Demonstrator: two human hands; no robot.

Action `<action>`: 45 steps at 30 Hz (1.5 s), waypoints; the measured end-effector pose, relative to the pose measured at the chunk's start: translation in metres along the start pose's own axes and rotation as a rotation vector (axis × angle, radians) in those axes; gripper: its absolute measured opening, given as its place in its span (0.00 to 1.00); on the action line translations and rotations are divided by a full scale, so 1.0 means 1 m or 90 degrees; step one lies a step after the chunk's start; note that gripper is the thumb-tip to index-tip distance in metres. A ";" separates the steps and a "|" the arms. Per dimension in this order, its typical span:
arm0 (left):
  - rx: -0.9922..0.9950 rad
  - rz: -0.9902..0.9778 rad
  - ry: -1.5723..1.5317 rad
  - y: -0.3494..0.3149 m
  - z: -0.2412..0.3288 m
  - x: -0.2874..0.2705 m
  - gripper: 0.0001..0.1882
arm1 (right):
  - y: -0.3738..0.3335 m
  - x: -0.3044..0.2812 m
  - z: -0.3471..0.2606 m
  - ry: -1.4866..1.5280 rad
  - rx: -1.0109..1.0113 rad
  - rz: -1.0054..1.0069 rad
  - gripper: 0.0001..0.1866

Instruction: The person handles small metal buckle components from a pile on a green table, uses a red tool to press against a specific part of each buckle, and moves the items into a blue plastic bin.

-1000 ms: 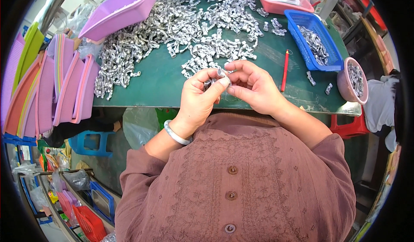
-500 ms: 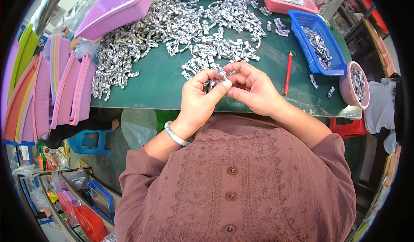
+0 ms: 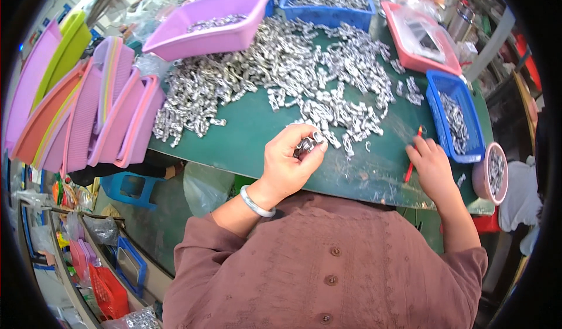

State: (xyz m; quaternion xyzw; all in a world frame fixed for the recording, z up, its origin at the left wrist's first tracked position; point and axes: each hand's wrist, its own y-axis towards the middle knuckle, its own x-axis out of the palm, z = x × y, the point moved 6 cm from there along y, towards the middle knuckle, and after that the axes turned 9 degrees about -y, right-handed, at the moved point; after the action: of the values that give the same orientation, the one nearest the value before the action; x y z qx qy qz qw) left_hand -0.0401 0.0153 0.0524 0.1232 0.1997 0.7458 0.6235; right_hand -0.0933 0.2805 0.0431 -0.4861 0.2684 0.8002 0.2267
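Over the table (image 3: 246, 124), left hand (image 3: 293, 158) curls around metal pieces (image 3: 304, 147); right hand (image 3: 432, 164) overlies pen (image 3: 408, 172), grip unclear.

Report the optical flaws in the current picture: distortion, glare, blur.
Head view: the fisheye lens darkens the corners to black and bends the near edge of the flat green tabletop; head view: the heaped small silver metal pieces catch bright glints; head view: the bare right hand looks slightly soft, possibly from motion.
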 end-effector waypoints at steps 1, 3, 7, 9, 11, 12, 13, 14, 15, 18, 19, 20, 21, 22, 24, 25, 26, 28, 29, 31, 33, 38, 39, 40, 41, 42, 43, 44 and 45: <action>0.030 0.009 0.051 0.006 0.008 -0.004 0.06 | -0.003 0.006 0.000 -0.014 -0.008 -0.022 0.15; 0.012 0.030 0.031 0.012 0.004 -0.016 0.06 | -0.002 0.015 0.000 -0.031 -0.024 -0.048 0.13; 0.002 0.128 -0.058 0.034 0.007 -0.052 0.05 | 0.002 0.025 0.001 -0.018 -0.050 -0.056 0.10; -0.073 0.245 -0.153 0.053 0.008 -0.094 0.04 | 0.003 0.023 0.002 -0.008 -0.064 -0.061 0.09; -0.068 0.291 -0.311 0.070 0.012 -0.132 0.03 | 0.002 0.018 0.002 -0.004 -0.099 -0.051 0.10; -0.070 0.301 -0.382 0.075 0.013 -0.141 0.02 | 0.004 0.015 0.003 -0.002 -0.112 -0.046 0.10; -0.081 0.278 -0.353 0.076 0.017 -0.138 0.02 | 0.010 0.006 0.003 0.026 -0.111 -0.005 0.10; -0.092 0.254 -0.325 0.075 0.020 -0.131 0.03 | 0.020 -0.008 0.005 0.122 -0.079 0.062 0.10; -0.141 0.208 -0.306 0.071 0.017 -0.116 0.03 | 0.031 -0.023 0.007 0.219 -0.046 0.125 0.10; -0.283 0.065 -0.306 0.052 -0.009 -0.068 0.03 | 0.063 -0.044 0.012 0.526 0.045 0.221 0.10; -0.304 0.048 -0.320 0.046 -0.014 -0.056 0.03 | 0.072 -0.045 0.012 0.644 0.062 0.265 0.07; -0.326 0.031 -0.334 0.040 -0.018 -0.047 0.03 | 0.081 -0.048 0.009 0.770 0.082 0.299 0.03; -0.347 0.018 -0.329 0.037 -0.019 -0.040 0.03 | 0.092 -0.046 0.004 0.912 0.072 0.264 0.03; -0.351 0.001 -0.334 0.035 -0.022 -0.034 0.03 | 0.104 -0.056 -0.004 0.993 0.066 0.273 0.07; -0.353 -0.023 -0.299 0.032 -0.026 -0.027 0.04 | 0.122 -0.057 -0.018 1.109 0.025 0.291 0.09; -0.362 -0.030 -0.293 0.031 -0.028 -0.025 0.04 | 0.127 -0.055 -0.024 1.145 0.013 0.262 0.09; -0.371 -0.037 -0.287 0.030 -0.029 -0.025 0.04 | 0.131 -0.052 -0.030 1.181 -0.001 0.232 0.09; -0.377 -0.038 -0.277 0.028 -0.032 -0.026 0.04 | 0.138 -0.050 -0.037 1.175 0.053 0.192 0.06; -0.375 -0.035 -0.274 0.028 -0.033 -0.028 0.04 | 0.140 -0.048 -0.038 1.129 0.055 0.163 0.05; -0.379 -0.021 -0.268 0.028 -0.036 -0.030 0.05 | 0.145 -0.044 -0.039 1.088 0.044 0.127 0.04; -0.362 -0.031 -0.246 0.028 -0.041 -0.031 0.05 | 0.149 -0.040 -0.044 1.099 0.023 0.116 0.03; -0.356 -0.035 -0.264 0.029 -0.042 -0.032 0.07 | 0.155 -0.035 -0.050 1.081 0.015 0.103 0.04; -0.352 -0.037 -0.259 0.030 -0.041 -0.033 0.07 | 0.157 -0.035 -0.050 1.085 0.012 0.104 0.04; -0.348 -0.038 -0.254 0.031 -0.041 -0.033 0.07 | 0.158 -0.035 -0.050 1.089 0.009 0.105 0.04; -0.343 -0.042 -0.237 0.032 -0.040 -0.033 0.08 | 0.158 -0.034 -0.049 1.084 0.009 0.112 0.04; -0.339 -0.045 -0.220 0.031 -0.039 -0.034 0.08 | 0.158 -0.032 -0.050 1.079 0.010 0.118 0.04; -0.334 -0.049 -0.203 0.031 -0.039 -0.034 0.08 | 0.158 -0.030 -0.050 1.074 0.011 0.124 0.04; -0.323 -0.050 -0.193 0.032 -0.038 -0.034 0.08 | 0.159 -0.030 -0.049 1.069 0.004 0.126 0.04; -0.312 -0.050 -0.183 0.032 -0.039 -0.034 0.07 | 0.159 -0.029 -0.049 1.065 -0.002 0.127 0.04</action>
State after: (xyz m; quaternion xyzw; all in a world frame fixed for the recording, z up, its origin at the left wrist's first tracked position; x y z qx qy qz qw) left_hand -0.0786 -0.0286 0.0349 0.0656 -0.0727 0.7218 0.6852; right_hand -0.1478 0.1258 0.0840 -0.8931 0.3884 0.1930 -0.1192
